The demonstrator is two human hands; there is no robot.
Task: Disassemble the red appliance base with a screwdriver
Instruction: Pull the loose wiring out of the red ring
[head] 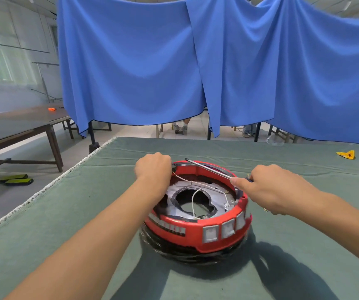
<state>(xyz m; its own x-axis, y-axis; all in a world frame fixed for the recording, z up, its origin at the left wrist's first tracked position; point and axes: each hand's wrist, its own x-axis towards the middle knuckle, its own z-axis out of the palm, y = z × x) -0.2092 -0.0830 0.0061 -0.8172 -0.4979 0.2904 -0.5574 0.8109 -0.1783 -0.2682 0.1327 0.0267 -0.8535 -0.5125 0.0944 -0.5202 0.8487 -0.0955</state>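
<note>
Your left hand (152,167) curls over the far-left rim of the one red appliance base (198,213) mid-table; what it grips is hidden. Your right hand (267,187) holds one screwdriver (209,169), its handle mostly covered.

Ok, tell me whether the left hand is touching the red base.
Touching. The head view shows the left hand curled over the far-left rim of the red base, no gap visible.

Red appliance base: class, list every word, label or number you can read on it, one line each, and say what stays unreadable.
Nothing can be read.
Strip of white marks on the red appliance base, front left: blurred, unreadable.
Grey button panels on its front: no legible symbols.
</note>
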